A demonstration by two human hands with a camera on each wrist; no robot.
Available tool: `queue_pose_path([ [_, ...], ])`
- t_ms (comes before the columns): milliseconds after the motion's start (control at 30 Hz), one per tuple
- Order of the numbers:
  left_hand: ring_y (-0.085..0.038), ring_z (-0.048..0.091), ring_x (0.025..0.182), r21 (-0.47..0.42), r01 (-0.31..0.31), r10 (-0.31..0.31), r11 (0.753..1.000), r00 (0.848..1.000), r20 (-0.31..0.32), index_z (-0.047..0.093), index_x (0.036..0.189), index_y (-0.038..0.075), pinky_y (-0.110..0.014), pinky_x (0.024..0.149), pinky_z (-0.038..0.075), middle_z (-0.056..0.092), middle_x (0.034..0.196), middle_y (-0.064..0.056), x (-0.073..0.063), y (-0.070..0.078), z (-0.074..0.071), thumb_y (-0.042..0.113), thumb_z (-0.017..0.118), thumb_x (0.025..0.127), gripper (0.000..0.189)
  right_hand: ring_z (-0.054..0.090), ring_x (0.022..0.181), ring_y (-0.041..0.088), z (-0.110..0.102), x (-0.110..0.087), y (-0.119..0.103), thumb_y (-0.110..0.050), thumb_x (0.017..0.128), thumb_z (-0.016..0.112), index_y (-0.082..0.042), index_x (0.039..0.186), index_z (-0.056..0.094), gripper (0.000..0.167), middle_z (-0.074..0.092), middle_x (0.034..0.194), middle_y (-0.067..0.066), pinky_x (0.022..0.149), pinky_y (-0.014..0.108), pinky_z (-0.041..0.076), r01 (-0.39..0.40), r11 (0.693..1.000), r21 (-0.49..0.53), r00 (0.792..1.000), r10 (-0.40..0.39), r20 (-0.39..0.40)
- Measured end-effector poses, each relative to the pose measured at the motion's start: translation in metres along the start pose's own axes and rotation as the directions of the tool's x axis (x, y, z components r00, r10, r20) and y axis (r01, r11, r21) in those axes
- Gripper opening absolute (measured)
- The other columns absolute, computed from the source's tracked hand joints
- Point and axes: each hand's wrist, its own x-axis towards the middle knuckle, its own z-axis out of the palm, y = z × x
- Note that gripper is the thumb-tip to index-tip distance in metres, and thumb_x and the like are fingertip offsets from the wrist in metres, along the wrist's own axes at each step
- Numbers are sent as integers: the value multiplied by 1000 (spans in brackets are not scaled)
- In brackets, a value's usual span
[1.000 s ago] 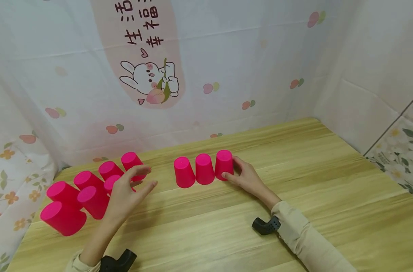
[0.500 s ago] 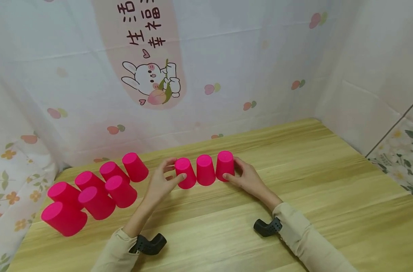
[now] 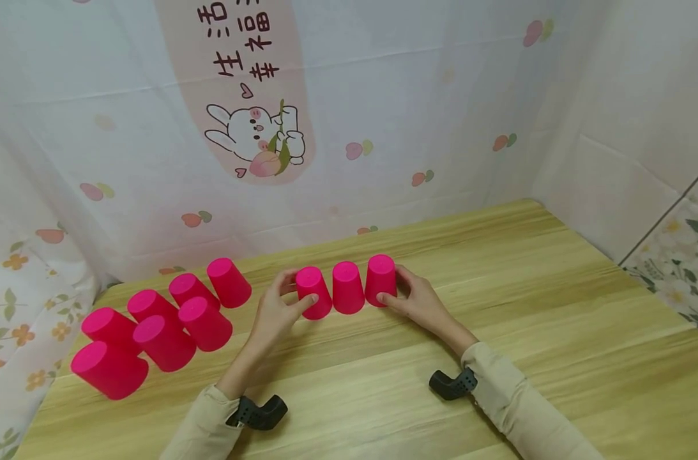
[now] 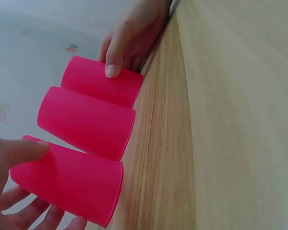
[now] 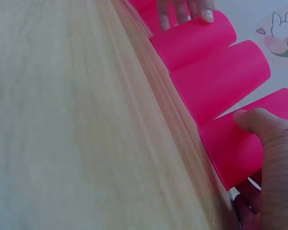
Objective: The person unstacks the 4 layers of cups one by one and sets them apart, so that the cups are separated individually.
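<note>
Three bright pink cups stand upside down side by side near the middle of the table. My left hand (image 3: 276, 309) grips the left cup (image 3: 315, 295), thumb on its near side and fingers round the far side. The middle cup (image 3: 348, 289) stands between the two outer ones, with no hand on it. My right hand (image 3: 414, 296) holds the right cup (image 3: 380, 278) by its outer side, thumb in front. The left wrist view shows the left thumb (image 4: 31, 151) lying along its cup's wall, and in the right wrist view the right thumb (image 5: 259, 122) presses its cup.
Several more pink cups (image 3: 163, 343) stand upside down in two rows at the left of the wooden table (image 3: 349, 396). A printed cloth (image 3: 383, 115) hangs behind the table's back edge. Each wrist wears a black camera mount (image 3: 452, 384).
My left hand has moved right, from over the cups at the left to the left cup of the three, and now grips it. The right hand has stayed on its cup.
</note>
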Motion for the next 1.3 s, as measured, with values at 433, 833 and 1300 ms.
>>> queue_pose_path([
  [433, -26, 49, 111, 23, 26, -24, 999, 996, -88, 46, 128, 5, -43, 86, 49, 53, 123, -11, -14, 6, -30, 14, 73, 81, 55, 50, 116, 35, 0, -2, -14, -11, 81, 71, 2, 130, 46, 57, 55, 123, 20, 98, 47, 39, -24, 1000, 1, 1000, 24, -1],
  [833, -31, 51, 110, 234, 69, -37, 970, 990, -139, 38, 131, 1, -46, 86, 48, 51, 125, -16, -37, -6, -62, 16, 67, 86, 56, 50, 116, 37, -4, -8, -39, -9, 82, 70, 5, 129, 46, 54, 55, 122, 22, 98, 46, 39, -23, 1000, -7, 1000, 23, 18],
  [1300, -31, 58, 83, 386, -23, 120, 922, 966, -228, 42, 126, -9, -42, 71, 51, 58, 112, -23, -43, -9, -62, 6, 70, 81, 55, 49, 117, 37, -4, -8, -40, -9, 82, 69, 4, 130, 45, 55, 54, 124, 22, 97, 47, 39, -29, 999, -13, 999, 29, 19],
])
